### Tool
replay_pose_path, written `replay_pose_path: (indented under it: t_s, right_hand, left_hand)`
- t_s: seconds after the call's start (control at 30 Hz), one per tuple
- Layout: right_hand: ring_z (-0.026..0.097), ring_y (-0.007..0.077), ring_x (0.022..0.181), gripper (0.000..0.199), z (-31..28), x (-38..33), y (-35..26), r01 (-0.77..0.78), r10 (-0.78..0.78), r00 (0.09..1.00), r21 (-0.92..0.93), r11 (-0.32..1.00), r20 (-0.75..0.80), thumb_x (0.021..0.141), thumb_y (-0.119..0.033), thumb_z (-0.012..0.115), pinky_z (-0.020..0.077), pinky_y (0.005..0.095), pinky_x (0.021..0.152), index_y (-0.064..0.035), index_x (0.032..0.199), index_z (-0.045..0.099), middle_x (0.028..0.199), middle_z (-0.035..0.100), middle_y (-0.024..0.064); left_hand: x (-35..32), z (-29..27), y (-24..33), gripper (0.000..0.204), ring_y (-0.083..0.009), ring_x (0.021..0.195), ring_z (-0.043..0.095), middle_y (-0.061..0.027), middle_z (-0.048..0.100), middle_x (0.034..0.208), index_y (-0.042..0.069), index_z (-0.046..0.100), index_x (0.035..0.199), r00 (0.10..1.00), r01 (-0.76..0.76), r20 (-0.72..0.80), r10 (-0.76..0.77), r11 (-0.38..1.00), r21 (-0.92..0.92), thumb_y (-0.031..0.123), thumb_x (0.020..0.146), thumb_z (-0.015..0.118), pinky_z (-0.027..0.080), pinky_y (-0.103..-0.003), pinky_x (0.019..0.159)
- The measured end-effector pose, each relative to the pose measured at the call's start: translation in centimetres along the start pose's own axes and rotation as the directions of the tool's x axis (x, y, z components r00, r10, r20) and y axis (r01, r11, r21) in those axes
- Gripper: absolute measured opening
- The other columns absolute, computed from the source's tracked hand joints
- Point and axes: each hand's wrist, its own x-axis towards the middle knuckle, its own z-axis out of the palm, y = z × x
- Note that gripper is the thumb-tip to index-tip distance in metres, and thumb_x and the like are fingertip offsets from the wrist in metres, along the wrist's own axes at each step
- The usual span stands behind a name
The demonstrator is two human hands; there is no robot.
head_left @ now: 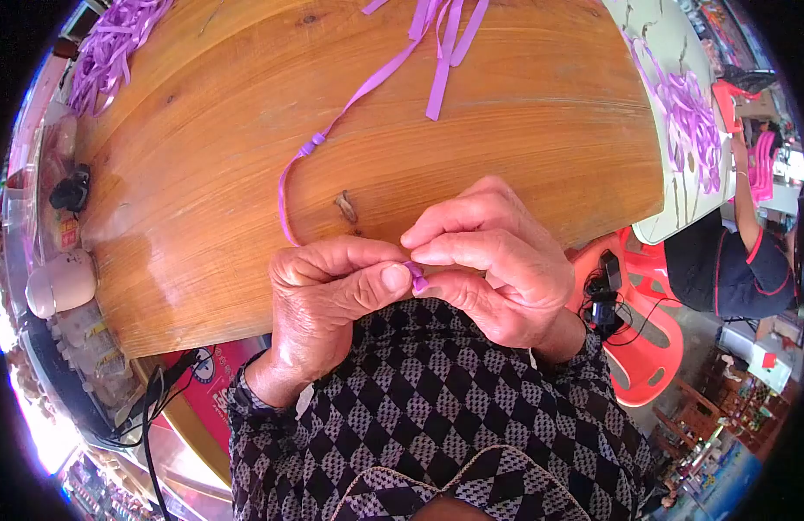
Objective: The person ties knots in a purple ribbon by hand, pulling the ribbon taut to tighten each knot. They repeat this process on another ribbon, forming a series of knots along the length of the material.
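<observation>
Between my two hands, just over the near edge of the wooden table, a purple ribbon [417, 280] is folded or knotted at one end. My left hand [332, 282] pinches it between thumb and forefinger. From the other side, the thumb and fingertips of my right hand [497, 265] close on the same small bit. The ribbon's strand runs out behind my left hand, up across the table to a knot [312, 144], then on toward several loose purple ribbon strips [445, 61] at the far edge. Exactly how the folds lie is hidden by my fingertips.
The wooden table [202, 217] spreads ahead. Purple ribbon heaps [115, 48] lie at its far left and on a pale table [680, 213] at right, beside red plastic chairs [649, 347]. Another person [732, 269] is at far right. A pinkish rounded case [63, 284] sits left.
</observation>
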Motion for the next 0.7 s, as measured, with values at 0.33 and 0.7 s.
replay_pose_path:
  t_s: [0.33, 0.7]
  right_hand:
    - [0.055, 0.0214, 0.073, 0.029, 0.7, 0.1, -0.3, 0.021, -0.022, 1.000, -0.027, 0.999, -0.014, 0.064, -0.011, 0.076, 0.0429, 0.0299, 0.062, -0.0008, 0.089, 0.063, 0.091, 0.063, 0.0114]
    - [0.053, 0.0203, 0.070, 0.018, 0.2, -0.1, -0.2, -0.077, 0.074, 0.997, 0.112, 0.991, 0.026, 0.071, -0.008, 0.072, 0.0419, 0.0291, 0.061, 0.0007, 0.083, 0.061, 0.086, 0.063, 0.0123]
  left_hand:
    - [0.1, -0.5, -0.5, 0.011, -0.0095, 0.069, 0.059, -0.0080, 0.066, 0.078, -0.005, 0.065, 0.085, 1.000, -0.016, 0.024, 0.016, 1.000, -0.026, 0.004, 0.078, 0.068, 0.049, -0.021, 0.064]
    - [-0.5, -1.1, 1.7, 0.019, -0.0142, 0.080, 0.057, -0.0084, 0.063, 0.092, -0.003, 0.064, 0.091, 0.814, -0.526, 0.414, 0.407, 0.216, 0.822, 0.009, 0.077, 0.069, 0.046, -0.025, 0.069]
